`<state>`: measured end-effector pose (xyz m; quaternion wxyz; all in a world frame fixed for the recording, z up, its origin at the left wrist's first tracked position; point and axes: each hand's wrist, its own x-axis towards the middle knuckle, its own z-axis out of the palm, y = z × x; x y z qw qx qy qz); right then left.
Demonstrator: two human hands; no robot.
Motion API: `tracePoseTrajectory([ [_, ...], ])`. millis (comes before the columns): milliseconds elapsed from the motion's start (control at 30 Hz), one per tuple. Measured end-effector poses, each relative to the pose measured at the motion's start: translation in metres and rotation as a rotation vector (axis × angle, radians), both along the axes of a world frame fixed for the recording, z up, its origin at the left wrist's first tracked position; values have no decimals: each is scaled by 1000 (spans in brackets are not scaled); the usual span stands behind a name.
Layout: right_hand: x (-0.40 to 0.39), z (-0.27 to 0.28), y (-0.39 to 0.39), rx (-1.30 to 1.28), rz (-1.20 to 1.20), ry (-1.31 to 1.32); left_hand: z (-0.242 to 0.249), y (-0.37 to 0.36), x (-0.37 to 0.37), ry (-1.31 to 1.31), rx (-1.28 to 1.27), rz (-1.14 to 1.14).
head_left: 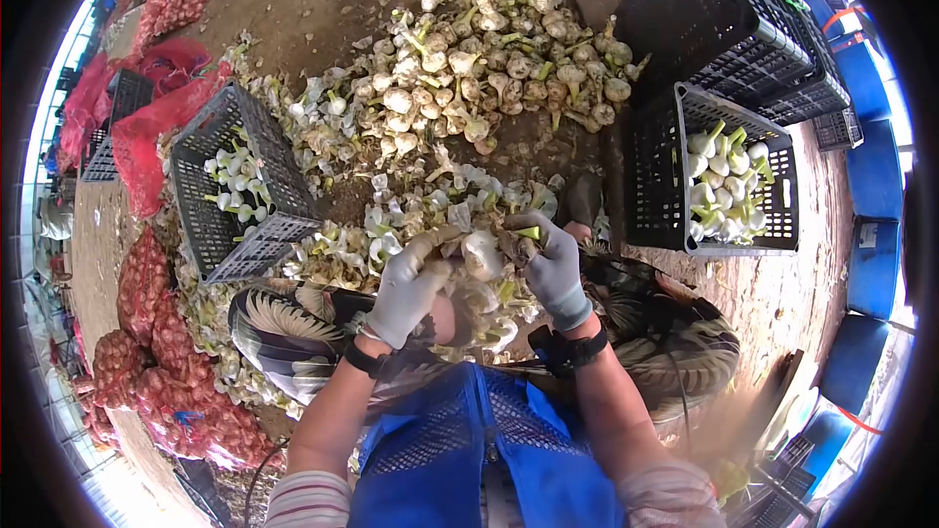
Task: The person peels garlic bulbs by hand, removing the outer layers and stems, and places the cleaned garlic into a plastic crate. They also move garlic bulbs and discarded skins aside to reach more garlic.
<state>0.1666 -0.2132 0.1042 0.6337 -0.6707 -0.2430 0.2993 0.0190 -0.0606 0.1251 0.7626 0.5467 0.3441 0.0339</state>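
Note:
A whitish garlic bulb [481, 256] is between my two gloved hands, above my lap. My left hand [409, 286] is closed, its thumb and fingers against the bulb's left side. On the other side, my right hand [554, 272] curls its fingers around the stem end, where a green cut tip [529, 232] pokes out. Dirty glove fingertips cover part of the bulb. Beneath the hands lie loose garlic skins [430, 210]. A large heap of untrimmed garlic [489, 68] spreads on the ground ahead.
To the left, a tilted black crate [279, 235] contains several cleaned bulbs. Another black crate [657, 176] with white garlic stands at right, near stacked dark crates [773, 59]. Red mesh sacks [147, 381] of garlic line the left side. Blue bins [873, 264] stand far right.

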Motion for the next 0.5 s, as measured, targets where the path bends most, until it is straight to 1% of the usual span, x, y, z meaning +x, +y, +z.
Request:
tracePoseTrajectory([
  [33,1,-1,-1,-4,32,91,7,1,1,-84,224,-100],
  [67,0,-1,0,-2,35,91,11,2,2,-166,449,-200],
  [100,0,-1,1,19,62,133,7,5,7,-340,739,-221],
  [133,-1,0,1,38,86,174,9,9,8,-338,739,-222],
  [200,-1,1,1,29,73,194,19,16,8,-236,840,-410],
  [233,-2,1,2,21,63,213,21,14,9,-237,840,-412],
  [267,-3,-5,3,22,62,211,23,12,10,-195,927,-397],
  [300,-5,-16,4,55,-40,345,25,10,11,-156,1013,-382],
  [333,-5,-20,4,86,-144,478,26,6,9,-160,1012,-384],
  [367,1,-21,-1,-24,-129,407,28,-1,1,-207,1049,-466],
  [400,4,-24,-4,-26,-131,406,29,-8,-5,-255,1087,-546],
  [433,6,-32,-5,61,-247,568,31,-12,-9,-290,964,-541],
  [467,8,-43,-6,150,-364,728,23,-10,-19,-294,966,-541],
  [500,10,-58,-6,209,-407,660,8,-1,-34,-113,1005,-548],
])
